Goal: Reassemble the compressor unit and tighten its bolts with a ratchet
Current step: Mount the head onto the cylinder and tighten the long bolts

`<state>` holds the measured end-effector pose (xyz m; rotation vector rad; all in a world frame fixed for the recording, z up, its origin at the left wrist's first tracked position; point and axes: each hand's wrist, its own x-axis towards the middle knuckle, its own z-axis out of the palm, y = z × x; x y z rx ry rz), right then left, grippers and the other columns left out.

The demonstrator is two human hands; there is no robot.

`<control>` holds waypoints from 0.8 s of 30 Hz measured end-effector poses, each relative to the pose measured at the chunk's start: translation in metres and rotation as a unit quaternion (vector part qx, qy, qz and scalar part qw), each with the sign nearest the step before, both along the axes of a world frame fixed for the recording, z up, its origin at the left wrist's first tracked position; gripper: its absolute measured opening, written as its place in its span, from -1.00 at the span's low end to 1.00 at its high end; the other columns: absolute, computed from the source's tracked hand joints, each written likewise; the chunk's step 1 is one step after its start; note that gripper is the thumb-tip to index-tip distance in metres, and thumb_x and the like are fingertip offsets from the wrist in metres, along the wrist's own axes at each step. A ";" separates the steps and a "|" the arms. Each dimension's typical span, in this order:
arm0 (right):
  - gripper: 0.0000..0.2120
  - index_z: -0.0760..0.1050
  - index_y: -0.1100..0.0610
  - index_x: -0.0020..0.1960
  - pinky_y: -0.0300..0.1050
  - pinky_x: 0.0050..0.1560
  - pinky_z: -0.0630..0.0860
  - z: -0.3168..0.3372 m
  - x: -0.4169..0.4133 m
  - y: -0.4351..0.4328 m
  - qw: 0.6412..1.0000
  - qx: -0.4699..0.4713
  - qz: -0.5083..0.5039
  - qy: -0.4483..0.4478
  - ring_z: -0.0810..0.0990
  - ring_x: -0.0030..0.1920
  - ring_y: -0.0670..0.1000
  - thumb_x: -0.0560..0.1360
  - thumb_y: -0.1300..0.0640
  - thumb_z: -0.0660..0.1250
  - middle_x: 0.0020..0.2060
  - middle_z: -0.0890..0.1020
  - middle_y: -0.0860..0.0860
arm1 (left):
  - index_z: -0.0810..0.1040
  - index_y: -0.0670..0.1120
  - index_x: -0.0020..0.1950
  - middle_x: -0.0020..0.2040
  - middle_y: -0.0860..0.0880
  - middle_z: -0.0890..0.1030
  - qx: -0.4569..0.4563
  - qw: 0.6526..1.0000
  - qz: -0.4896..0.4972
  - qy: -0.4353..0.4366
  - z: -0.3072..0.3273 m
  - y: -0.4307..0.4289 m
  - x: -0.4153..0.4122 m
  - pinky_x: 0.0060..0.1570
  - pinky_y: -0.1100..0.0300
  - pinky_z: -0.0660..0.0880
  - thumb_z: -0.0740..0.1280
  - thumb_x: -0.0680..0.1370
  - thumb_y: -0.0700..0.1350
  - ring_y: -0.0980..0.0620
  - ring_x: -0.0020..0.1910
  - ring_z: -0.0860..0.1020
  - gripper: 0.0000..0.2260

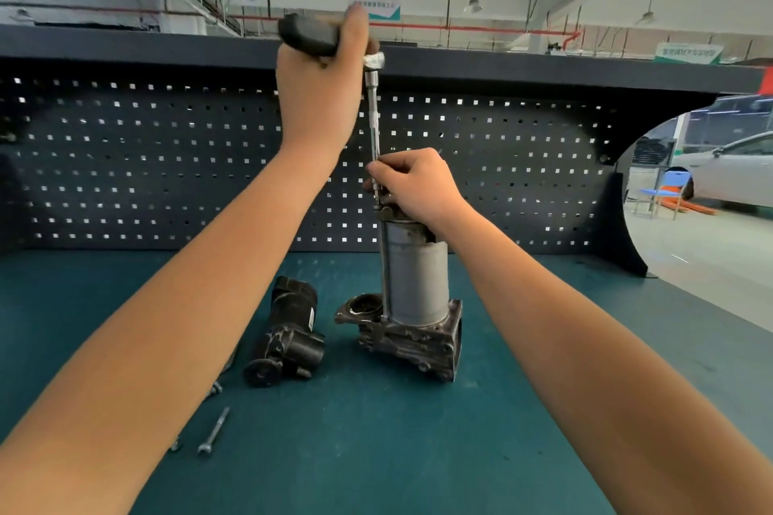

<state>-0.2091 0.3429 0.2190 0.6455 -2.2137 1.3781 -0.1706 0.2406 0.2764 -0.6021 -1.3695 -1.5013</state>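
The compressor unit stands upright on the green bench mat, a grey cylinder on a dark cast base. A ratchet with a long vertical extension bar reaches down to the top left of the cylinder. My left hand grips the ratchet's black handle high above the unit. My right hand pinches the lower end of the extension where it meets the top of the cylinder. A long bolt runs down the cylinder's left side.
A black compressor part lies left of the unit. Loose long bolts lie on the mat near the front left. A perforated back panel and a shelf above it close the far side. At right the bench ends.
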 end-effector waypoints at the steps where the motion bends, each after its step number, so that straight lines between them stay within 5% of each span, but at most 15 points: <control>1: -0.83 0.63 0.15 -0.02 0.05 -0.03 0.60 0.000 0.000 0.002 1.000 -0.002 0.013 -0.004 0.55 -0.26 0.00 0.54 0.13 0.28 -0.20 0.69 0.13 | 0.49 0.00 -0.32 -0.31 0.07 0.59 0.031 0.999 -0.015 -0.002 0.001 -0.001 0.000 -0.14 0.45 0.42 0.22 0.58 -0.12 0.31 -0.29 0.56 -0.73; 7: -0.78 0.56 0.06 -0.25 -0.13 -0.29 0.49 0.001 0.004 0.006 0.999 -0.003 0.042 -0.011 0.48 -0.38 -0.03 0.55 0.15 0.25 -0.40 0.61 -0.05 | 0.40 -0.13 -0.20 -0.26 -0.11 0.57 0.201 0.957 -0.194 -0.077 0.014 -0.019 -0.025 -0.25 0.24 0.54 0.16 0.60 -0.07 0.01 -0.25 0.61 -0.78; 11: -0.77 0.57 0.12 -0.24 -0.03 -0.26 0.50 0.001 0.004 0.009 0.999 -0.005 0.047 -0.011 0.51 -0.33 0.05 0.55 0.13 0.25 -0.38 0.62 0.02 | 0.43 -0.15 -0.17 -0.33 -0.06 0.60 0.236 0.919 -0.289 -0.129 0.017 -0.024 -0.041 -0.25 0.21 0.57 0.12 0.60 -0.01 0.03 -0.31 0.63 -0.73; 16: -0.77 0.60 0.17 -0.20 -0.28 -0.31 0.47 -0.004 0.005 0.015 0.998 0.018 0.057 0.021 0.50 -0.43 -0.15 0.54 0.09 0.28 -0.47 0.59 -0.12 | 0.42 -0.15 -0.42 -0.48 -0.05 0.59 0.296 0.846 -0.404 -0.180 0.013 -0.022 -0.055 -0.36 0.20 0.51 0.07 0.62 0.02 0.07 -0.51 0.58 -0.53; 21: -0.84 0.61 0.08 -0.18 -0.37 -0.32 0.46 -0.005 0.003 0.020 0.998 0.009 0.043 0.035 0.52 -0.42 -0.19 0.52 0.08 0.31 -0.48 0.58 -0.19 | 0.43 -0.12 -0.32 -0.39 -0.02 0.62 0.244 0.874 -0.388 -0.164 0.006 -0.022 -0.054 -0.21 0.16 0.50 0.09 0.60 0.03 0.08 -0.35 0.64 -0.63; 24: -0.87 0.61 0.05 -0.16 -0.23 -0.18 0.52 -0.003 0.000 0.019 0.999 0.010 0.036 0.030 0.55 -0.36 -0.16 0.51 0.05 0.33 -0.39 0.63 -0.11 | 0.43 -0.11 -0.27 -0.25 -0.02 0.58 0.223 0.892 -0.365 -0.148 0.004 -0.027 -0.050 -0.12 0.12 0.47 0.09 0.59 0.01 0.08 -0.20 0.62 -0.69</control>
